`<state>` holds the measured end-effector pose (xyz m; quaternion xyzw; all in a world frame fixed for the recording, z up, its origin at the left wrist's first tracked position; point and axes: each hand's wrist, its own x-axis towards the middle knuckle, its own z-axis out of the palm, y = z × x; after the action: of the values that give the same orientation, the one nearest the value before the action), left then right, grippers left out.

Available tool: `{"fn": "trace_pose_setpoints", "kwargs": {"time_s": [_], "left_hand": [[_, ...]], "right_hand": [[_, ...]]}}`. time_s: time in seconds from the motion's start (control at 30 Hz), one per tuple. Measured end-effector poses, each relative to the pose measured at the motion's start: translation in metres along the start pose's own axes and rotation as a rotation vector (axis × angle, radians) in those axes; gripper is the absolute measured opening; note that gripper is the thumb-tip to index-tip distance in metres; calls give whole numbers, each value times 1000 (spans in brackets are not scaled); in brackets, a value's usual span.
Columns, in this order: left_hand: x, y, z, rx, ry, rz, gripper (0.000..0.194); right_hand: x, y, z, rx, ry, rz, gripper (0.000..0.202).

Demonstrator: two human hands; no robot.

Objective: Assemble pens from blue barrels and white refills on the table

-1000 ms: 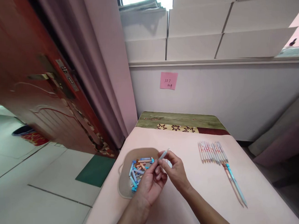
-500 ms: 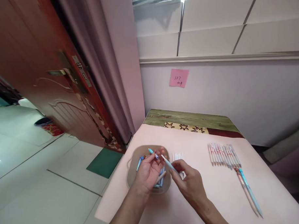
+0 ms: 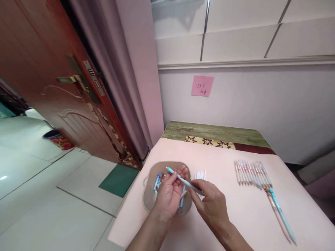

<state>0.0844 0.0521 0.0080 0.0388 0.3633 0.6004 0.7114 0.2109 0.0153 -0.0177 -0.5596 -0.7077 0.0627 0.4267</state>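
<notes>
My left hand, palm up over the basin, pinches the light-blue upper part of a pen between thumb and fingers. From the right, my right hand grips the pale-blue lower barrel. The two pieces lie in one line and meet at my left fingers; whether they are fully joined I cannot tell. Beneath my left hand stands a beige basin with blue and brown pen parts in it. Several thin white refills lie just beyond my right hand.
A row of pens lies on the right of the pink-covered table. Nearer me, a brown pen and a blue pen lie side by side. A wall stands behind the table, and a wooden door is on the left.
My right hand has brought the lower barrel to the upper part in my left hand, closing the gap between them. The white tip of the lower piece is no longer exposed. The view has shifted slightly.
</notes>
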Motion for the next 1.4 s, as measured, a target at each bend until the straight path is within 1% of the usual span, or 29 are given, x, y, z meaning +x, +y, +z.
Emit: {"fn": "trace_pose_setpoints", "kwargs": {"time_s": [0.1,0.27,0.43,0.53,0.73,0.93,1.0,1.13,1.23,1.3,1.4], "left_hand": [[1,-5,0,15,6,13,6],[4,-2,0,7,37,27,11],[4,2,-1,27,67,-16,9],[4,3,-1,25,90,-14,5],[3,1,2,31,83,0,5],[1,-8,0,61,72,-8,8],[2,-12,-1,66,60,24,9],[2,-20,-1,91,30,107,11],[4,-22,0,101,38,152,11],[6,-22,-2,100,52,183,10],[12,-20,-7,101,79,213,10]], "right_hand": [[4,-1,3,-47,87,-72,12],[9,-1,9,-79,181,-102,6],[10,-2,13,-53,205,-112,4],[10,-5,14,-39,210,-122,4],[11,-9,13,-70,224,-157,7],[9,-10,10,-139,194,-115,14],[8,-10,11,-178,185,-94,19],[7,-8,16,-293,140,-23,37],[8,-8,19,-340,85,51,43],[8,-10,19,-296,19,95,40],[4,-12,18,-130,-87,150,21]]}}
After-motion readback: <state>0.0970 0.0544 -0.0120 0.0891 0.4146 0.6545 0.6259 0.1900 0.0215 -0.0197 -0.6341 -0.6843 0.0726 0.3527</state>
